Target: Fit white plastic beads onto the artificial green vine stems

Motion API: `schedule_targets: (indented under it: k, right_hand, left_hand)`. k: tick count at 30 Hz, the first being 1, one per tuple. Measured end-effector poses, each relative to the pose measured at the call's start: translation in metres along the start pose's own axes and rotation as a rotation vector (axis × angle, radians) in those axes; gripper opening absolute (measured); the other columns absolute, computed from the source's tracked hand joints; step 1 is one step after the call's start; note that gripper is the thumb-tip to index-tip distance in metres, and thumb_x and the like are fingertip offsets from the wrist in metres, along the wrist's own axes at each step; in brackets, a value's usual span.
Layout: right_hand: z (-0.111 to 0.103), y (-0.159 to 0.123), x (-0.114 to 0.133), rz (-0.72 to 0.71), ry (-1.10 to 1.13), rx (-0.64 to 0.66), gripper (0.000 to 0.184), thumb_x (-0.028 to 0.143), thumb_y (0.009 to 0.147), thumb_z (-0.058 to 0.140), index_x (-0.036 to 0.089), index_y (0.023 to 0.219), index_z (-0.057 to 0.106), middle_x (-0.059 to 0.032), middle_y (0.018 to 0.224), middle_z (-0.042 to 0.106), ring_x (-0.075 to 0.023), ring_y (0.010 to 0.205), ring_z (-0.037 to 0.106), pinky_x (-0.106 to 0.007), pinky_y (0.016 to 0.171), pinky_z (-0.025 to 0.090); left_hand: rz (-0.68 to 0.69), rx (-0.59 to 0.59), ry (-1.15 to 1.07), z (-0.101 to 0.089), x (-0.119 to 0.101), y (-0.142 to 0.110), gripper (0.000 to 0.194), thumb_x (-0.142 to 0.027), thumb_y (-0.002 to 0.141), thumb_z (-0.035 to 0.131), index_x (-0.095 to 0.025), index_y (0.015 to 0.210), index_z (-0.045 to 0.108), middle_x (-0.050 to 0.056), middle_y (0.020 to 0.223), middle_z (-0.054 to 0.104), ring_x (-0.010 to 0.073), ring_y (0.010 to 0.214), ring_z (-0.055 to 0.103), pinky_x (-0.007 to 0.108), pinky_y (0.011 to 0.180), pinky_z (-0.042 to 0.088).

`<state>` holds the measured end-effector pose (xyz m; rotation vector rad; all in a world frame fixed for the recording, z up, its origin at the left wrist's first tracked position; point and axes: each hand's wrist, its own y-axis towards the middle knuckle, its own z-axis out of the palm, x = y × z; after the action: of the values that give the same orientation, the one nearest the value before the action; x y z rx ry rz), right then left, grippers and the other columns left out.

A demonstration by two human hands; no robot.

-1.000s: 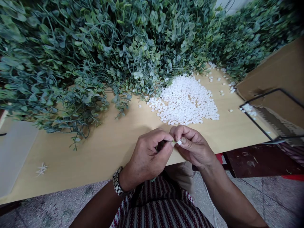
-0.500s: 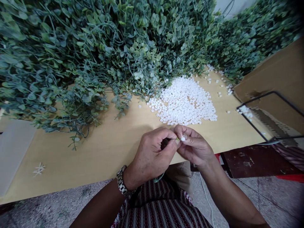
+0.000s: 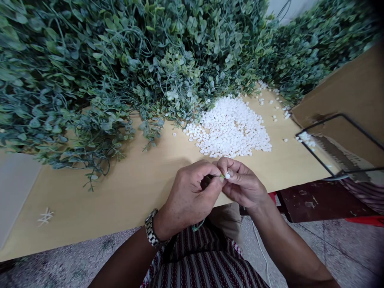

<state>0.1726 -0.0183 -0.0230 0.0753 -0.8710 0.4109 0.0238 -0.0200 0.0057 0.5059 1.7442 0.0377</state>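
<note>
Close together over the table's front edge, my two hands meet at the fingertips. My left hand (image 3: 192, 192) pinches the thin green tip of a stem (image 3: 222, 176), most of which its fingers hide. A green strand (image 3: 198, 226) shows below that hand; I cannot tell if it belongs to the same stem. Between thumb and finger, my right hand (image 3: 244, 182) grips a small white plastic piece (image 3: 227, 175), touching or nearly touching the stem tip. Just beyond the hands lies a heap of similar small white pieces (image 3: 231, 128).
Artificial green foliage (image 3: 135, 60) is piled along the back of the table (image 3: 126, 200). At the right stand a torn cardboard box (image 3: 345, 92) and a black wire frame (image 3: 315, 156). Thin white sticks (image 3: 45, 216) and a pale sheet (image 3: 18, 188) lie at the left.
The view has shifted slightly. My hands keep the same pinch, and a little more of the bright green stem tip shows beside the white piece.
</note>
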Motion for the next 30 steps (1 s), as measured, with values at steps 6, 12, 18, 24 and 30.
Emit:
schedule_targets:
  k: [6,12,18,24,30]
  right_hand:
    - [0.000,-0.001,-0.001,-0.013,-0.030,-0.019,0.014,0.026,0.069,0.075,0.017,0.068,0.064,0.0027,0.061,0.052,-0.0084,0.055,0.046,-0.021,0.055,0.038]
    - [0.002,-0.002,-0.002,-0.029,-0.088,-0.071,0.017,0.029,0.067,0.076,0.018,0.067,0.063,0.0025,0.061,0.054,-0.0100,0.056,0.047,-0.023,0.054,0.038]
    - [0.003,-0.002,-0.001,-0.042,-0.093,-0.042,0.016,0.028,0.070,0.074,0.018,0.068,0.062,0.0024,0.062,0.055,-0.0096,0.059,0.051,-0.022,0.056,0.039]
    - [0.001,-0.003,-0.003,-0.129,-0.110,-0.063,0.015,0.028,0.073,0.072,0.019,0.071,0.061,0.0031,0.061,0.056,-0.0089,0.055,0.051,-0.022,0.054,0.042]
    - [-0.003,-0.009,-0.012,-0.310,-0.334,-0.121,0.005,0.025,0.082,0.063,0.021,0.081,0.062,0.0006,0.068,0.061,-0.0106,0.059,0.055,-0.025,0.058,0.048]
  left_hand:
    - [-0.010,0.006,0.052,0.000,-0.002,0.000,0.015,-0.004,0.075,0.052,-0.014,0.065,0.058,-0.003,0.058,0.053,0.0066,0.052,0.045,0.018,0.050,0.037]
    - [-0.025,0.012,0.073,-0.001,-0.001,0.000,0.015,-0.005,0.074,0.052,-0.014,0.063,0.057,-0.004,0.057,0.051,0.0068,0.052,0.043,0.018,0.050,0.036]
    - [-0.041,0.035,0.065,-0.002,-0.001,0.000,0.014,-0.005,0.073,0.053,-0.014,0.063,0.057,-0.003,0.057,0.051,0.0069,0.052,0.042,0.019,0.050,0.035]
    - [-0.060,0.058,0.017,-0.002,-0.002,0.001,0.016,-0.005,0.073,0.049,-0.015,0.065,0.058,-0.002,0.060,0.056,0.0084,0.055,0.047,0.021,0.054,0.040]
    - [-0.106,0.060,-0.002,-0.002,-0.001,0.000,0.015,-0.011,0.077,0.051,-0.015,0.065,0.059,0.001,0.063,0.059,0.0110,0.059,0.052,0.023,0.057,0.042]
